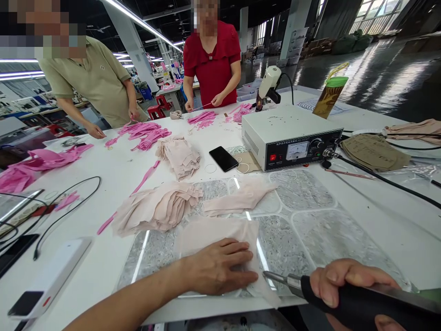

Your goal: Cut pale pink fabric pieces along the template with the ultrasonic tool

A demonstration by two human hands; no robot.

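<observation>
My left hand lies flat on a thin pale pink fabric piece, fingers stretched toward its right edge. My right hand is wrapped round the black grip of an ultrasonic cutter. Its pointed metal tip is just right of my left fingertips, close to the fabric edge; I cannot tell whether it touches. Under the fabric is a glossy grey marbled mat. A folded pale pink piece rests beyond my left hand, with a fanned stack of fabric pieces to its left.
Behind the mat stand a white control box with a black cable, and a phone. More pale pink fabric and bright pink strips lie farther back. A power bank is at left. Two people work across the table.
</observation>
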